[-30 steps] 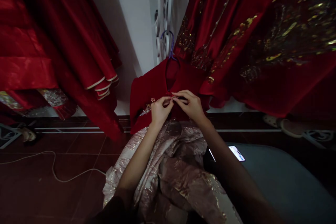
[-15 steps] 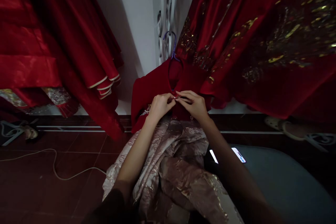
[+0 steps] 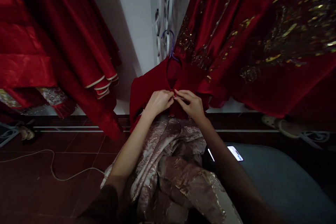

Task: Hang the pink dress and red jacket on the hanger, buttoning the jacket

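A red garment hangs in front of me from a purple hanger. At its front opening, just below the neckline, my left hand pinches the edge of the cloth. Close beside it, my right hand has thumb and fingers closed on the opposite edge, the fingertips of both hands nearly meeting. Something small and shiny shows between the fingertips, too small to name. Below the hands, a crumpled pinkish-beige shiny fabric spreads down toward me.
Red garments with gold sequins hang at the right, and plain red cloth at the left. A lit phone lies on a grey-green seat. A pale cable crosses the tiled floor. Feet in sandals show at both sides.
Both hands stay at the front opening, with the left fingers curled a little more over the edge. The whole view has shifted slightly.
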